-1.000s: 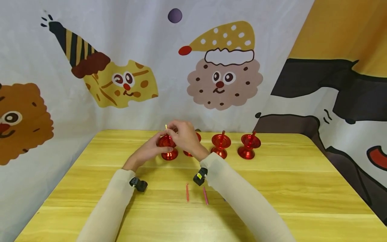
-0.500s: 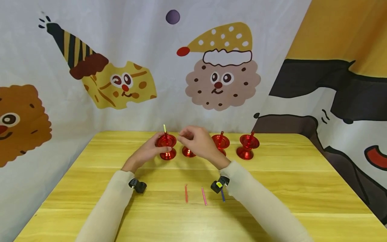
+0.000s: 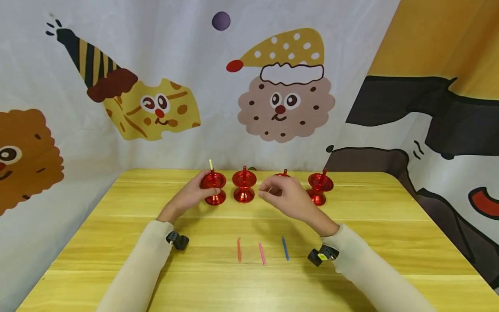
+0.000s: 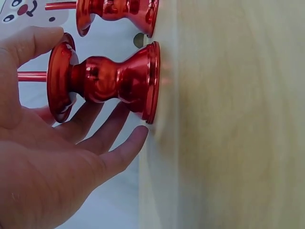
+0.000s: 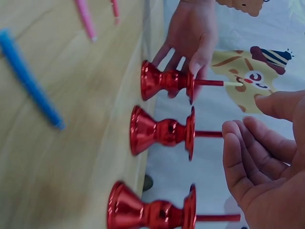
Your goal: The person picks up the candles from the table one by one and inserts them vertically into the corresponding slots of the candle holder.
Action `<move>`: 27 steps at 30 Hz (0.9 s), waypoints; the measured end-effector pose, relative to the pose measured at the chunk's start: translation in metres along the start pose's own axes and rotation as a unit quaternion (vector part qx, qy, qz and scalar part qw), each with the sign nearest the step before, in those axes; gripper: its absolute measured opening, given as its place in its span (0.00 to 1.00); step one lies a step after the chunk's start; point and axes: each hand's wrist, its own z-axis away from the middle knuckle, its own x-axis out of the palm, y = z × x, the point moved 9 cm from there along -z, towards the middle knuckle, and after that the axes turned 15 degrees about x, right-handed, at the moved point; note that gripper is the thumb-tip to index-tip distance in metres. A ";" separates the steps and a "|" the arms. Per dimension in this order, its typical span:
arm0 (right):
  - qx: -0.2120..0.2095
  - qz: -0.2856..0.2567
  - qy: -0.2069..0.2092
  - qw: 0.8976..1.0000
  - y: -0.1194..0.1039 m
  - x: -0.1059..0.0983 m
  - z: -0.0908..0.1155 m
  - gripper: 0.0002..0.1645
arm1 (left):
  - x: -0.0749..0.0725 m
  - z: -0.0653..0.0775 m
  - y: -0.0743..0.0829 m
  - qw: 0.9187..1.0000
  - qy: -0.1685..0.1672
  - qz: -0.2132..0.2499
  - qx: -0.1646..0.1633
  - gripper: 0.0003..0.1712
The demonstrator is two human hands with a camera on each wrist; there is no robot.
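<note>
My left hand point(image 3: 187, 195) holds the leftmost red metallic candle holder point(image 3: 215, 199), thumb against its dish rim and fingers spread around the far side. A thin pale yellow candle point(image 3: 211, 164) stands upright atop that holder's central red stem. In the left wrist view, the same holder's waist point(image 4: 101, 78) lies between thumb and fingers. My right hand point(image 3: 290, 197) hovers in front of the third candle holder point(image 3: 279, 175), hiding most of it. Its fingers are loosely bent, and nothing shows between them in the right wrist view. Between the hands stands the second candle holder point(image 3: 244, 195).
At the right end of the row is a fourth candle holder point(image 3: 318, 197). A red candle point(image 3: 239, 250), a pink candle point(image 3: 262, 253) and a blue candle point(image 3: 285, 249) lie apart on the wooden table point(image 3: 187, 277). A cartoon-printed cloth point(image 3: 218, 86) hangs behind.
My right hand has let go of the yellow candle and moved right, past the second holder. The yellow candle stays upright. My left hand keeps its place on the leftmost holder.
</note>
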 end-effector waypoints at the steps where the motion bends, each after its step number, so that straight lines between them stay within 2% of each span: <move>1: 0.005 0.001 -0.002 1.000 0.003 -0.001 0.003 0.03 | -0.001 0.000 0.001 1.000 0.001 -0.005 -0.002 0.48; 5: 0.019 0.007 -0.010 1.000 0.017 -0.004 0.014 0.02 | -0.011 0.002 0.007 0.999 0.023 -0.039 0.000 0.50; 7: 0.024 0.009 -0.015 1.000 0.025 -0.005 0.019 0.02 | -0.020 0.003 0.015 0.997 0.058 -0.057 0.012 0.49; 9: 0.025 0.014 -0.021 0.999 0.031 -0.005 0.024 0.02 | -0.031 0.004 0.026 0.990 0.110 -0.087 0.034 0.46; 11: 0.023 0.019 -0.028 0.999 0.037 -0.005 0.028 0.01 | -0.043 0.006 0.039 0.976 0.170 -0.119 0.060 0.42; 13: 0.020 0.024 -0.037 0.999 0.042 -0.004 0.033 0.02 | -0.052 0.010 0.054 0.958 0.229 -0.149 0.090 0.37; 15: 0.020 0.031 -0.046 0.998 0.048 -0.003 0.038 0.04 | -0.055 0.014 0.068 0.939 0.273 -0.167 0.125 0.32; 18: 0.021 0.038 -0.062 0.997 0.056 -0.003 0.045 0.04 | -0.052 0.018 0.091 0.915 0.308 -0.175 0.195 0.25; 20: 0.024 0.043 -0.070 0.996 0.061 -0.003 0.049 0.05 | -0.043 0.018 0.105 0.906 0.307 -0.177 0.232 0.22; 22: 0.027 0.047 -0.075 0.996 0.065 -0.005 0.052 0.05 | -0.031 0.016 0.114 0.906 0.291 -0.177 0.252 0.20; 23: 0.028 0.050 -0.076 0.995 0.066 -0.006 0.053 0.05 | -0.024 0.015 0.116 0.910 0.277 -0.177 0.253 0.20; 25: 0.032 0.051 -0.080 0.995 0.068 -0.008 0.055 0.06 | -0.009 0.012 0.118 0.924 0.245 -0.164 0.242 0.21; 27: 0.032 0.049 -0.084 0.995 0.070 -0.010 0.056 0.06 | 0.007 0.009 0.116 0.943 0.210 -0.146 0.214 0.24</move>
